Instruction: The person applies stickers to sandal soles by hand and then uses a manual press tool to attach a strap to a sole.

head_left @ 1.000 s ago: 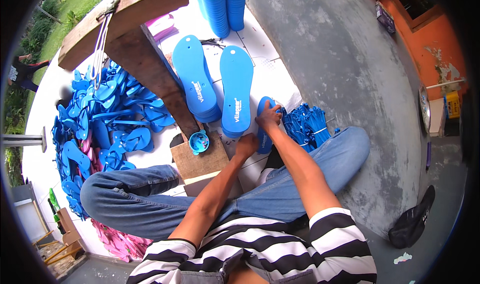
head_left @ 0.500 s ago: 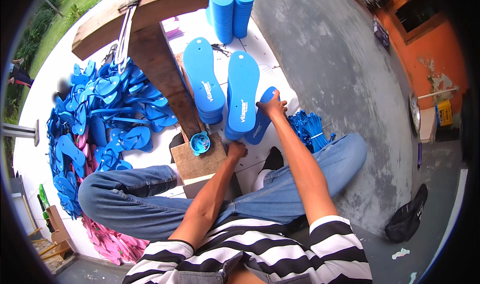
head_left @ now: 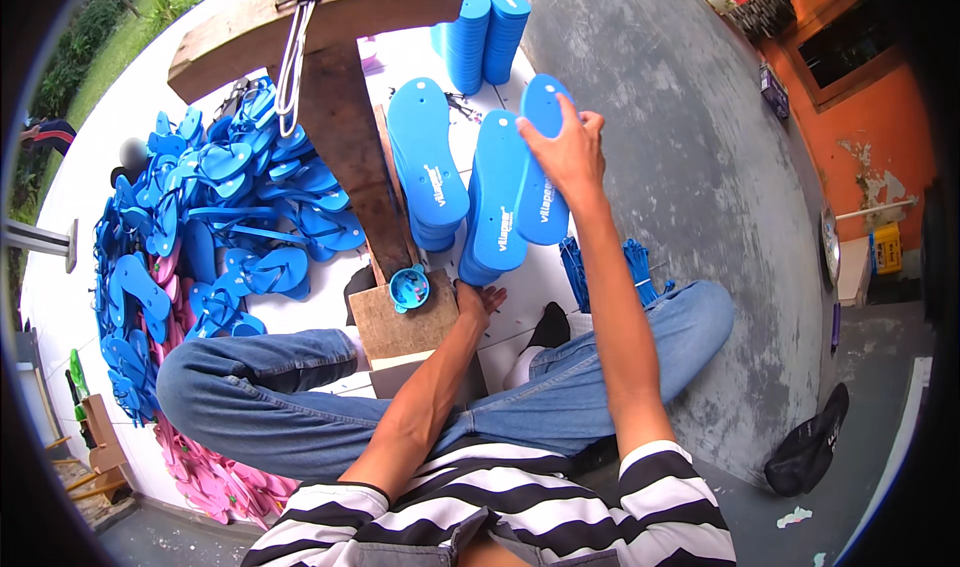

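My right hand (head_left: 572, 155) grips a blue flip-flop sole (head_left: 543, 217) by its edges near the far end, thumb on the left side. The sole is held beside a stack of blue soles (head_left: 492, 187), partly overlapping its right edge in view. At the near end of that stack is my left hand (head_left: 480, 300), its fingers apart and nothing seen in them; whether it touches the stack I cannot tell. Left of it stands another stack of blue soles (head_left: 425, 147). A small blue cup (head_left: 409, 289) with tiny pieces inside sits on a wooden block (head_left: 385, 332).
A T-shaped wooden stand (head_left: 345, 137) rises at centre left, a wire tool (head_left: 293, 62) hanging on it. Finished blue flip-flops (head_left: 220, 207) are heaped left, pink ones (head_left: 220, 477) nearer. Blue straps (head_left: 640, 267) lie by my right knee. Tall sole stacks (head_left: 505, 27) stand at the back.
My right hand has raised the sole and carried it farther away from me, uncovering more of the blue straps' area. The fingers of my left hand have spread from a closed shape.
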Motion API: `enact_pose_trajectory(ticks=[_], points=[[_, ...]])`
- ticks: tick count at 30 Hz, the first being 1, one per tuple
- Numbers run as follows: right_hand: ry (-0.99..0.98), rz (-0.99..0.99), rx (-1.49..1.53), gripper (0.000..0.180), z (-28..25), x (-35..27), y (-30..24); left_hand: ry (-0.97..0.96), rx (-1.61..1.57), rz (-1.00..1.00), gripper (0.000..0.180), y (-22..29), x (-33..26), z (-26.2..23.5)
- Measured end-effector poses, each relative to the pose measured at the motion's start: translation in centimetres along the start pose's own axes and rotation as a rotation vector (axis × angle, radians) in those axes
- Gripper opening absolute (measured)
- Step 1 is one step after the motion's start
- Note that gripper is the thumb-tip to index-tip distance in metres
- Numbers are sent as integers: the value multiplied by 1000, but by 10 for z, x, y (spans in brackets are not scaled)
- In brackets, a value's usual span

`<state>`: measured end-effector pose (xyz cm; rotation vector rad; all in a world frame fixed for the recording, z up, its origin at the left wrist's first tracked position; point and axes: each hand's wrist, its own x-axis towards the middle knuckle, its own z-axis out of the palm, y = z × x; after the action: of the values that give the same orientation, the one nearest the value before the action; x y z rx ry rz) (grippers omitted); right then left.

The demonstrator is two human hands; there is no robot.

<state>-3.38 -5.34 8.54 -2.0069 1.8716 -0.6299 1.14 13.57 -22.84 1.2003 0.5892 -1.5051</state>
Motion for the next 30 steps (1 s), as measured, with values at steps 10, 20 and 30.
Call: enact_pose_trajectory(ticks=[10,20,30], points=[[-37,-130,-149,85,50,-28,-5,-125,-155,-77,75,22,-30,14],[10,-107,445,77,70,-23,28,-291,-291,-149,63,35,-23,24],[-123,-53,548,82,69,-44,48,-270,-346,-199,62,30,-39,47]])
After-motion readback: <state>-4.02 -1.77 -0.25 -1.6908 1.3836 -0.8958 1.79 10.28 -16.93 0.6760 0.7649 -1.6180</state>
